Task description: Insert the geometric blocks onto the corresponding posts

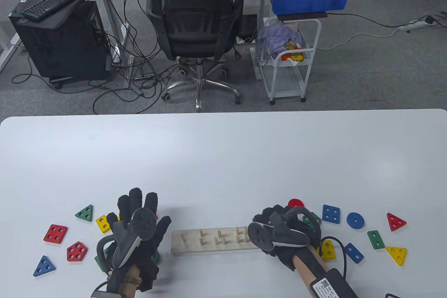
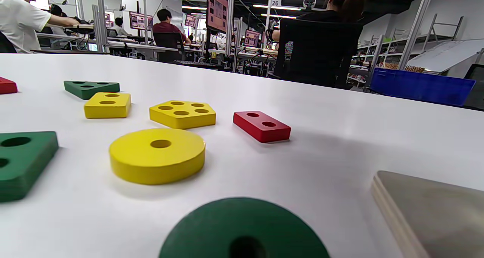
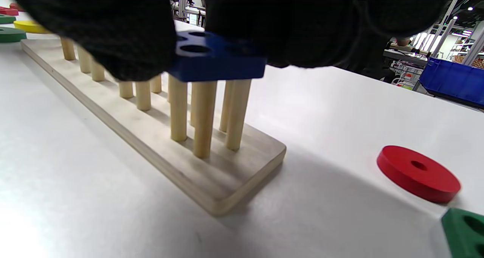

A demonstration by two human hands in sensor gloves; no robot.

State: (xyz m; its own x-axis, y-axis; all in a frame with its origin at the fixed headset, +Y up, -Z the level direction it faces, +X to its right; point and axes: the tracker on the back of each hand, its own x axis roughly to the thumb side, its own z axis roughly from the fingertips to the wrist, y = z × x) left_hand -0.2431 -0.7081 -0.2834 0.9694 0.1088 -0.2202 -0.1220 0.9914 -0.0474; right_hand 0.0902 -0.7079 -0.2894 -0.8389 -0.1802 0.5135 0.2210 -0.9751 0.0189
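A long wooden peg board (image 1: 209,245) lies between my hands at the table's near edge. My right hand (image 1: 279,233) is over its right end. In the right wrist view its gloved fingers (image 3: 113,34) grip a blue block with holes (image 3: 215,57), held level at the tops of the four end posts (image 3: 204,114). My left hand (image 1: 139,228) rests just left of the board with its fingers spread, holding nothing. The left wrist view shows a yellow disc (image 2: 157,156), a green disc (image 2: 244,231) and a red two-hole rectangle (image 2: 261,126) close to that hand.
Loose blocks lie on both sides. On the left are a green triangle (image 1: 85,213), a red square (image 1: 55,233), a red pentagon (image 1: 77,251) and a blue triangle (image 1: 44,266). On the right are a red disc (image 1: 295,203), a blue square (image 1: 330,213), a blue disc (image 1: 355,220) and a red triangle (image 1: 395,222).
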